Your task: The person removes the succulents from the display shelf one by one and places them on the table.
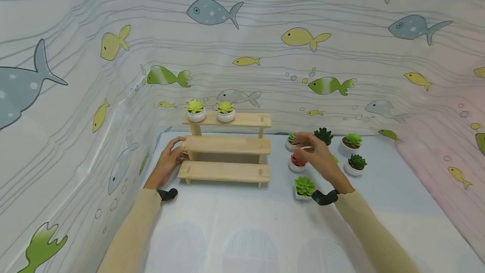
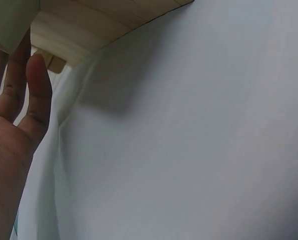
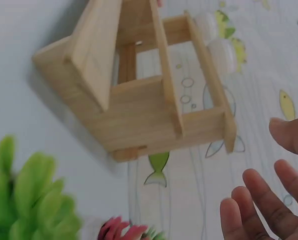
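A three-tier wooden plant stand (image 1: pixel 227 144) stands on the light cloth. My left hand (image 1: pixel 170 155) holds the left end of its middle board; in the left wrist view, the board hides some fingertips. Two yellow-green succulents (image 1: pixel 195 111) in white pots sit on the top board's left half. To the right of the stand, my right hand (image 1: pixel 316 155) hovers over a group of potted succulents, its fingers loosely bent and holding nothing. Nearest to it are a red succulent (image 1: pixel 298 161) and a small green succulent (image 1: pixel 291 140), partly hidden by the fingers.
A bright green succulent (image 1: pixel 305 186) stands in front of the red one. Farther right are a dark green succulent (image 1: pixel 357 162), a light green one (image 1: pixel 353 140) and another dark one (image 1: pixel 323 135) at the back. Fish-patterned cloth (image 1: pixel 265 79) rises behind and at the sides.
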Demonstrator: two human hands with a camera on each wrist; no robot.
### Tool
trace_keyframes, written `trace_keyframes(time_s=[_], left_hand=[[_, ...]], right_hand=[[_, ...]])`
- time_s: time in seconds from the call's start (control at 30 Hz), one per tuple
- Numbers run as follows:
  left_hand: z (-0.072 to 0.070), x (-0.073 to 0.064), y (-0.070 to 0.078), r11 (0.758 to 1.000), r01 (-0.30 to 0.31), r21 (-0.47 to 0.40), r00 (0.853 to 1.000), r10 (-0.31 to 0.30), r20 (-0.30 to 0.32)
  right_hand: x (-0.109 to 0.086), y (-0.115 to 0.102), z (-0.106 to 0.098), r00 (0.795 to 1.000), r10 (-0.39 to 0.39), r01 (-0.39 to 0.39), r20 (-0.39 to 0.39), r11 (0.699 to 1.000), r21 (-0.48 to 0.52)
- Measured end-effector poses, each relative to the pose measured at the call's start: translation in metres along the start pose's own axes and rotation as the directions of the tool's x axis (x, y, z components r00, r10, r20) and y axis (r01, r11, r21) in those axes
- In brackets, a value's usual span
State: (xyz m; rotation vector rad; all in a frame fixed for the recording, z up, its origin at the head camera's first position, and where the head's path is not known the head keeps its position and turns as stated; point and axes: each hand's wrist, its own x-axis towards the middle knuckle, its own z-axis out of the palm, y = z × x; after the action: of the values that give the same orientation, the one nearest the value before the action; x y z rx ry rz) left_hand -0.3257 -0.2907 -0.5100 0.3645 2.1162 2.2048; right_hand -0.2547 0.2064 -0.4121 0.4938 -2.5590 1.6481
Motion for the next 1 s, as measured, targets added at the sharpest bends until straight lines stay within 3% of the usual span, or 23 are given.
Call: trace_keyframes(time_s=[0.23, 0.57, 0.83, 1.0], left_hand=[[0.0, -0.01, -0.007, 1.0, 0.015, -0.008, 1.0, -0.015, 0.009], [-0.002, -0.003, -0.008, 1.0, -0.013, -0.012, 1.0, 0.013, -0.003], [-0.003, -0.006, 0.0, 1.0, -0.018, -0.004, 1.0, 0.018, -0.014], [-0.002, -0.005, 0.0, 1.0, -0.011, 0.003, 1.0, 0.011, -0.018]], right_hand=[[0.016, -0.018, 0.02, 1.0, -0.028, 0.029, -0.004, 1.0, 0.007], [0.048, -0.043, 0.039, 0.992, -0.126, 0.126, 0.025, 0.992, 0.008], [0.087, -0.029, 0.06, 0.985, -0.17, 0.17, 0.008, 0.985, 0.016], [0.102, -0.03, 0.072, 0.987, -0.162, 0.162, -0.011, 0.987, 0.015]])
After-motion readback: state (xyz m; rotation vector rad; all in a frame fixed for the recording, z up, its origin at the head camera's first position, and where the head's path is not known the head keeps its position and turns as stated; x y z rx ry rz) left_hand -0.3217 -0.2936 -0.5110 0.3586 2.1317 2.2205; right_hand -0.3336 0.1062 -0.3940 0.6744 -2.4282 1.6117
